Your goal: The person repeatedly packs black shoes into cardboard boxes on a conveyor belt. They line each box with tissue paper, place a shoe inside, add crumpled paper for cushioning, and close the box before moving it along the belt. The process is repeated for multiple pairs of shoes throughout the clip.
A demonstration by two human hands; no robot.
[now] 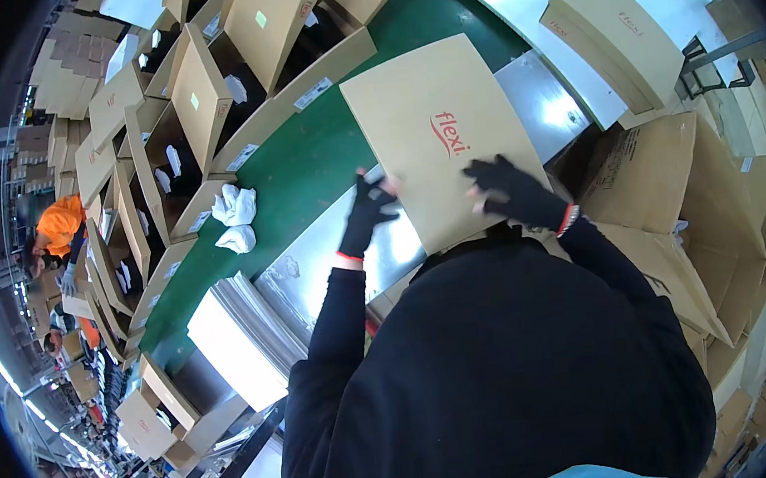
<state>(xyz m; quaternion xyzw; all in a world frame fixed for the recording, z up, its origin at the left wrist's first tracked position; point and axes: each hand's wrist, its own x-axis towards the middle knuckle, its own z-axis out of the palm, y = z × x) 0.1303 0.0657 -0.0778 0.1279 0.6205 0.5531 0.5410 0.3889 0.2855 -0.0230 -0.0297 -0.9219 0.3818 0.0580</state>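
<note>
A closed brown cardboard box [432, 125] with red lettering on its lid lies in front of me, tilted across the metal ledge and the green conveyor belt. Beside its left edge is my left hand [369, 211] in a black glove with bare fingertips, fingers spread; whether they touch the box I cannot tell. Over the near right part of the lid my gloved right hand [517, 193] is open, its fingers apart. Neither hand holds anything.
Open cardboard boxes [254, 123] with black contents line the belt's far side [303, 159]. White crumpled bundles [235, 217] lie on the belt. A stack of white sheets [242, 342] is at left, large open cartons [662, 205] at right. A person in orange [60, 226] works at far left.
</note>
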